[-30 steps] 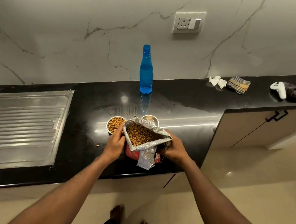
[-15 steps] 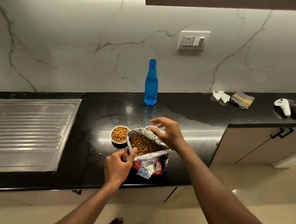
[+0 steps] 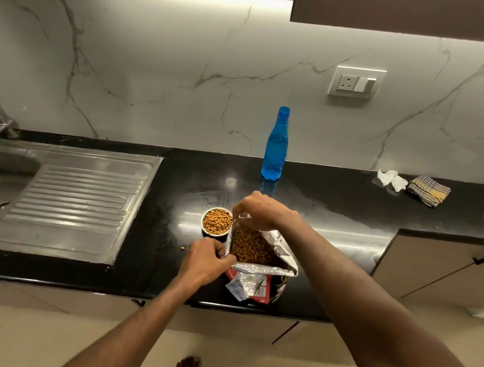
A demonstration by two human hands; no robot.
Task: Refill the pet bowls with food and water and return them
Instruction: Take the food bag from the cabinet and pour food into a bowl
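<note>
Both hands pinch the foil-lined kibble bag [image 3: 259, 248] standing open near the black surface's [image 3: 341, 204] front edge: left hand [image 3: 207, 261] at its near-left rim, right hand [image 3: 261, 211] at its far rim. One small round steel bowl [image 3: 216, 222] of kibble sits just left; the blue plastic bottle [image 3: 276, 144] stands behind.

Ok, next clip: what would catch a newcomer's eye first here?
Probably the open foil food bag at the black counter's front edge, brimming with kibble, with the left hand pinching its near rim and the right hand gripping the far rim. Just left of it sits a small bowl full of kibble, and behind stands a bright blue bottle.
</note>
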